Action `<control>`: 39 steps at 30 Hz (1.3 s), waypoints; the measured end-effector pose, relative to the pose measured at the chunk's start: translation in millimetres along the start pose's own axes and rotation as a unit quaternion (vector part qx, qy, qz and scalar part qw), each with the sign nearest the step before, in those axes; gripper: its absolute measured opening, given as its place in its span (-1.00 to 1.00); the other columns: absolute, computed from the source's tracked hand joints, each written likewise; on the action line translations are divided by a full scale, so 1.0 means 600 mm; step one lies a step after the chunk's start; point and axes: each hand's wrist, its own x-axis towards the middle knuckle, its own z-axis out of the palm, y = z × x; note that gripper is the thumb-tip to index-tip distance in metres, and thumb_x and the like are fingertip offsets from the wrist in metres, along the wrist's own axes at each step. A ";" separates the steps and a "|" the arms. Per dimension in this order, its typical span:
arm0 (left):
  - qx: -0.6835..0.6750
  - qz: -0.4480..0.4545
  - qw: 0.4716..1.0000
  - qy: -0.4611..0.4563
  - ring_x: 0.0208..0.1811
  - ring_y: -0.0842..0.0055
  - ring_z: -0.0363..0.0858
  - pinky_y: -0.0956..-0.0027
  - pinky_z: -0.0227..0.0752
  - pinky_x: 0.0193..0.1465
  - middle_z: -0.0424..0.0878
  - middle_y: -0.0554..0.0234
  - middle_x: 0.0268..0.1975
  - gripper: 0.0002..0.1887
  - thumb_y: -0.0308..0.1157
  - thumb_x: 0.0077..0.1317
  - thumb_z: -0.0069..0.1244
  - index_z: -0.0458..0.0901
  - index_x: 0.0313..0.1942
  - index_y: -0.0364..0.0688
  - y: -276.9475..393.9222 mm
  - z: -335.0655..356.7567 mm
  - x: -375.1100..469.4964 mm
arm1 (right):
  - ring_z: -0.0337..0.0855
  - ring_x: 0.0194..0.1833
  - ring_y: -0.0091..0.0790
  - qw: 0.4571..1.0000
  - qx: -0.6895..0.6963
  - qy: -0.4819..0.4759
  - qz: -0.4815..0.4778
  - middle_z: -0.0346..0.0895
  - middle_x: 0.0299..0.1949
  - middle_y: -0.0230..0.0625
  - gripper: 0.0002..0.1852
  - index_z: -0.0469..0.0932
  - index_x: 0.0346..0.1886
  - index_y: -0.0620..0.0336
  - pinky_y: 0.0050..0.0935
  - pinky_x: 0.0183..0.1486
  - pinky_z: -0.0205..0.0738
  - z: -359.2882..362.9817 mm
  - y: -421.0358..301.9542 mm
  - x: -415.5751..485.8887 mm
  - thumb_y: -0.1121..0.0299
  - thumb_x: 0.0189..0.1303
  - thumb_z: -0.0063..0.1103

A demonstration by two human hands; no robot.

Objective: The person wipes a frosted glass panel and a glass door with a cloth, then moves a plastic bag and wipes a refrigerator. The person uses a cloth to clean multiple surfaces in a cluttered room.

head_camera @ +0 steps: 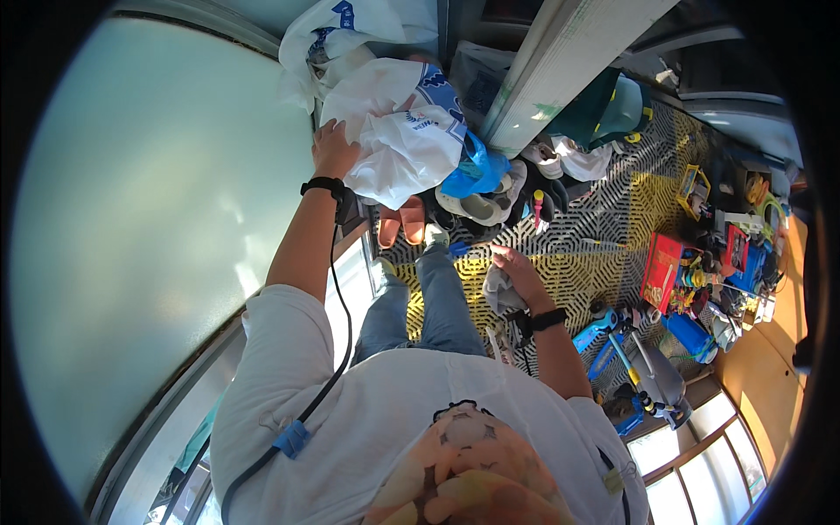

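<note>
My left hand [335,149] reaches forward and touches the left edge of a large white plastic bag [400,147] with blue print. Whether its fingers pinch the plastic or only rest there is not clear. My right hand [520,274] hangs lower, to the right of my legs, with a grey cloth [502,290] in its grip. Below the white bag, a small blue plastic bag [478,172] lies against several shoes. Orange slides [401,221] stand on the floor near my feet, beside pale clogs [479,209].
A frosted glass panel [157,170] borders my left side, and a pale post [558,72] rises ahead. On the patterned floor mat [590,269] at right are a blue scooter [617,341], a red box [661,272] and heaped toys. A cable [342,302] runs along my left arm.
</note>
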 end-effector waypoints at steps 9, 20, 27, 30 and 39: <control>-0.036 0.118 0.988 0.096 -0.12 0.27 0.67 0.14 0.54 -0.01 0.71 0.18 -0.17 -0.54 -0.40 0.29 -0.01 0.45 0.22 -0.05 0.008 -0.179 -0.288 | 0.62 -0.10 -0.39 0.932 0.359 -0.048 0.002 0.61 -0.11 -0.31 -0.57 0.53 0.07 0.18 -0.40 0.03 0.50 0.032 -0.102 0.023 0.01 0.43 -0.01; 0.240 0.071 0.861 0.442 0.37 0.15 0.36 -0.11 -0.05 0.50 0.58 0.09 0.15 -0.62 -0.57 0.24 0.02 0.57 0.07 -0.05 -0.071 -0.592 -0.660 | 0.58 0.11 -0.32 0.886 0.382 -0.236 -0.115 0.55 0.11 -0.28 -0.61 0.44 0.19 0.17 -0.31 0.20 0.47 0.354 -0.374 0.077 0.19 0.41 0.03; 0.435 -0.005 0.716 0.545 0.49 0.09 0.12 -0.12 -0.54 0.54 0.52 0.29 0.28 -0.63 -0.16 0.32 0.00 0.64 0.12 0.06 -0.154 -0.697 -0.745 | 0.45 0.16 -0.46 0.774 0.282 -0.333 -0.459 0.46 0.18 -0.27 -0.50 0.27 0.37 0.25 -0.50 0.28 0.27 0.686 -0.575 -0.107 0.20 0.48 0.00; 0.434 0.007 0.721 0.540 0.48 0.12 0.13 -0.14 -0.64 0.52 0.62 0.44 0.18 -0.67 -0.17 0.32 -0.04 0.71 0.02 0.03 -0.163 -0.691 -0.743 | 0.11 0.44 -0.03 0.727 0.058 -0.262 -0.632 0.15 0.43 -0.04 -0.39 0.14 0.46 0.20 -0.11 0.44 0.00 0.782 -0.563 -0.179 0.25 0.43 0.04; 0.392 0.073 0.699 0.594 0.41 0.15 0.22 -0.14 -0.64 0.53 0.72 0.47 -0.01 -0.72 -0.27 0.21 -0.05 0.76 -0.14 0.01 -0.170 -0.683 -0.729 | 0.02 0.40 0.28 0.602 -0.107 -0.077 -0.788 0.02 0.45 0.09 -0.41 0.24 0.37 0.27 0.14 0.38 -0.09 0.815 -0.654 -0.057 0.15 0.39 0.02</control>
